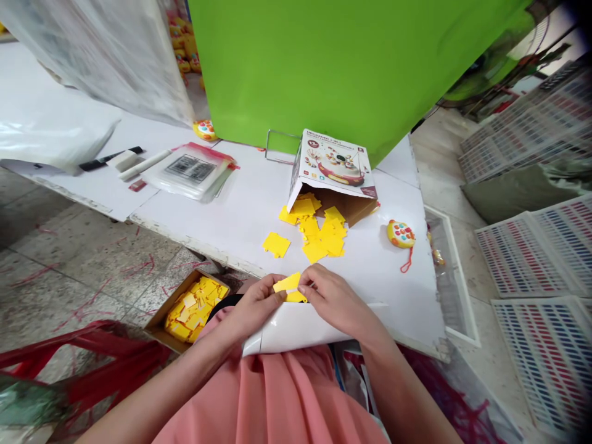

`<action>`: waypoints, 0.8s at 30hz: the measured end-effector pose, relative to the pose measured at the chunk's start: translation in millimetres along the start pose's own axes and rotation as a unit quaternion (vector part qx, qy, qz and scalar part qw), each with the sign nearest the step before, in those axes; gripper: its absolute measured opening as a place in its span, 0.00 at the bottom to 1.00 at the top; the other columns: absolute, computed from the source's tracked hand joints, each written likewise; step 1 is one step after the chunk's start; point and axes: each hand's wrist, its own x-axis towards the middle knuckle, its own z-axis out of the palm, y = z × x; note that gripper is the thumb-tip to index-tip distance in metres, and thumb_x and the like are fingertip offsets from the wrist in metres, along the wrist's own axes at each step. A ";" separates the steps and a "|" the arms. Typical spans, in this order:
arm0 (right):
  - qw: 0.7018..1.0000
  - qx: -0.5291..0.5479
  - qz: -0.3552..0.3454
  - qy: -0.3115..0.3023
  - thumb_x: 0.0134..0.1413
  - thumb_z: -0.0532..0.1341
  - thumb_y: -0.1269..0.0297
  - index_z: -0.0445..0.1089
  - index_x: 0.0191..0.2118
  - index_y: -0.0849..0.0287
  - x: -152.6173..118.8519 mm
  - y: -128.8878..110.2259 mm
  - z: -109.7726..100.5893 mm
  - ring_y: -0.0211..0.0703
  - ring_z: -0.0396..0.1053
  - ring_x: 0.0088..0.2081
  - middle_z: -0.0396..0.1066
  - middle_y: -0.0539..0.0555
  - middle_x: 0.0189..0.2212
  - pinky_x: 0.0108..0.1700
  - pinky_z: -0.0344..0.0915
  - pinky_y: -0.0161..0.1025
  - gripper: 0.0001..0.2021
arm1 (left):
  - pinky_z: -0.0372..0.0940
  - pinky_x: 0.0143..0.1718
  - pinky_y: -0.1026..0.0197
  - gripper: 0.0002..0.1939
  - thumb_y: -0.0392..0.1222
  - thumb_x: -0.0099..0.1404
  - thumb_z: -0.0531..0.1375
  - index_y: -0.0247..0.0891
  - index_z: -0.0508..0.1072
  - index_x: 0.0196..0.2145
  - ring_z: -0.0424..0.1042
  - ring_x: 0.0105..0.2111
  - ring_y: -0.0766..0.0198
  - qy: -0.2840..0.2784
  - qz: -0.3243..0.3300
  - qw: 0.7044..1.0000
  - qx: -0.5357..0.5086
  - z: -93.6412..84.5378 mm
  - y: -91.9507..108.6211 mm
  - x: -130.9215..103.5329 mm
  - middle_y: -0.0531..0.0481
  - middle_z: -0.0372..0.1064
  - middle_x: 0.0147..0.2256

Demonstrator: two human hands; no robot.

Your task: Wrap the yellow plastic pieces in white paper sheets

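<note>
At the table's front edge, my left hand (259, 303) pinches a flat yellow plastic piece (288, 283) between thumb and fingers. My right hand (332, 297) has its thumb and fingertips closed on the right end of that piece. A second bit of yellow shows just below it, and whether the two are joined is unclear. Under both hands a glossy white sheet (296, 330) lies over my lap. Beyond them, loose yellow pieces (324, 234) spill from an open printed carton (333, 163) lying on its side.
A box of yellow pieces (194, 308) stands below the table at left. On the table (222, 237) lie a stack of plastic bags (187, 169), a black marker (111, 158) and a yellow toy (401, 234) with a red loop. A green panel (314, 68) rises behind. White crates (536, 246) stand at right.
</note>
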 end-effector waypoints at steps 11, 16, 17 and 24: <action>0.999 -0.038 -0.007 0.005 0.57 0.52 0.70 0.61 0.32 0.57 3.7 -5.8 1.3 0.36 0.62 0.34 0.64 0.48 0.31 0.35 0.56 0.34 0.04 | 0.58 0.29 0.68 0.14 0.44 0.61 0.56 0.35 0.64 0.42 0.63 0.30 0.68 -0.009 0.041 0.998 0.041 0.9 -5.9 1.3 0.51 0.66 0.33; 0.999 -0.044 -0.005 0.002 0.57 0.52 0.70 0.61 0.32 0.57 5.8 -6.8 2.4 0.37 0.62 0.35 0.64 0.49 0.31 0.36 0.57 0.34 0.04 | 0.57 0.28 0.68 0.13 0.43 0.62 0.55 0.35 0.64 0.43 0.62 0.29 0.69 -0.009 0.050 0.997 0.062 0.7 -6.9 0.9 0.51 0.66 0.33; 0.999 -0.045 -0.005 0.001 0.57 0.52 0.70 0.61 0.32 0.57 6.0 -6.9 2.2 0.37 0.62 0.35 0.64 0.49 0.31 0.35 0.57 0.34 0.04 | 0.57 0.28 0.68 0.13 0.43 0.62 0.55 0.35 0.63 0.43 0.62 0.29 0.69 -0.011 0.051 0.997 0.062 0.5 -7.0 0.9 0.51 0.66 0.33; 0.998 -0.061 0.000 -0.002 0.57 0.51 0.70 0.61 0.32 0.57 7.0 -7.9 2.3 0.37 0.63 0.34 0.65 0.49 0.30 0.35 0.56 0.34 0.04 | 0.57 0.29 0.68 0.12 0.43 0.63 0.54 0.35 0.64 0.43 0.62 0.30 0.68 -0.016 0.069 0.994 0.080 0.2 -7.4 0.3 0.51 0.65 0.33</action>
